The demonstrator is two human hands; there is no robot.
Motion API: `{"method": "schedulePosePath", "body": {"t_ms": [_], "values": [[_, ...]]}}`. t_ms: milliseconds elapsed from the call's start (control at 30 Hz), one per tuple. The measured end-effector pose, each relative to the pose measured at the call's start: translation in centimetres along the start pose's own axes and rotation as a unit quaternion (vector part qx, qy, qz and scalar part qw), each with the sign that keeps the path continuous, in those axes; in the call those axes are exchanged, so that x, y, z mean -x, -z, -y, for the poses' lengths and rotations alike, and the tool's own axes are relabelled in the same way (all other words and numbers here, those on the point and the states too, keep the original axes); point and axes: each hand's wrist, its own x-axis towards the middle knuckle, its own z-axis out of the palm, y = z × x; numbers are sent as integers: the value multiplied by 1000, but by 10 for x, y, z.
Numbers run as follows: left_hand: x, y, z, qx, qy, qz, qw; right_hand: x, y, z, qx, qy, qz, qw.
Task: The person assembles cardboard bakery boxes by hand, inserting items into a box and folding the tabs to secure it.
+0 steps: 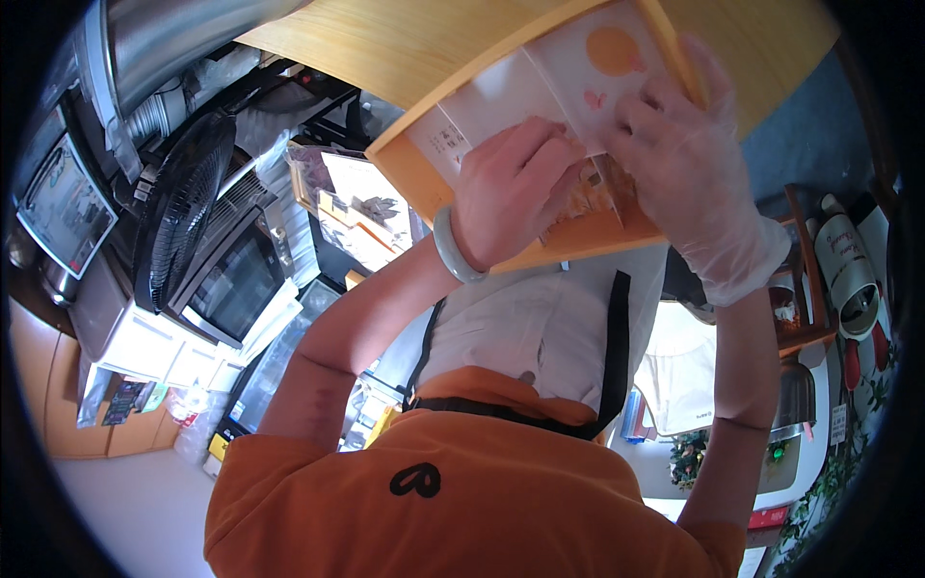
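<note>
An orange-rimmed box [431, 108] lies tilted before me on a pale wood surface. White translucent printed sheets or packets [511, 91] with an orange disc and a pink heart cover its far part. Toward the near side, brown-orange pieces [585, 197] show under what looks like clear film. My left hand [515, 183], bare with a pale bangle at the wrist, reaches over the box with fingers curled together at the white packets' near edge. My right hand [679, 164], in a clear plastic glove, bends its fingers at the same edge. Whatever is between the fingertips is hidden.
The wood tabletop [385, 53] extends beyond the box. To the left stand a black fan [188, 197] and a dark-fronted appliance [236, 279]. A wooden rack [805, 279] and a white cylinder-shaped container [848, 255] stand at the right.
</note>
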Motion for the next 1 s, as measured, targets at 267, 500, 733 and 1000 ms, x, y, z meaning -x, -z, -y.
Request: {"method": "schedulePosePath", "body": {"t_ms": [267, 500, 733, 1000], "values": [[4, -3, -1, 56, 55, -17, 997, -3, -2, 4, 60, 17, 20, 998], [1, -11, -7, 61, 101, -73, 990, -5, -5, 1, 101, 23, 30, 994], [5, -8, -2, 16, 87, -44, 995, 1, 11, -6, 22, -8, 64, 998], [11, 3, 1, -40, 40, -35, 998, 21, 27, -13, -52, -100, 14, 994]]}}
